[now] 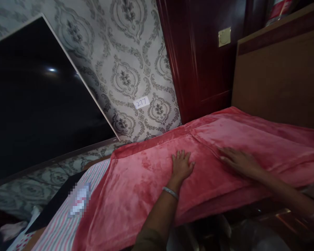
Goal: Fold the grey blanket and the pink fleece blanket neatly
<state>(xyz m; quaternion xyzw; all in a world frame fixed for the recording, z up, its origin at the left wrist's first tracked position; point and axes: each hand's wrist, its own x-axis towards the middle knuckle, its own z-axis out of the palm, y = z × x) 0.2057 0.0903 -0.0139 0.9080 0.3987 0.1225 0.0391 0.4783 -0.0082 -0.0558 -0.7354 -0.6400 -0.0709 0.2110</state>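
Note:
A pink-red plush blanket (125, 195) lies spread over a raised surface, with a seam or fold line running across its middle. My left hand (181, 164) rests flat on the blanket, fingers spread, a silver bracelet (170, 192) around its wrist. To its right, my right hand (238, 161) lies palm down on the same blanket, close to the fold line, fingers stretched out. Neither hand grips anything.
A striped cloth (60, 219) shows left of the blanket, with a blurred packet (80, 200) on it. A large television (42, 97) leans at the left. A cardboard box (279, 76) stands back right beside a dark red door (206, 59).

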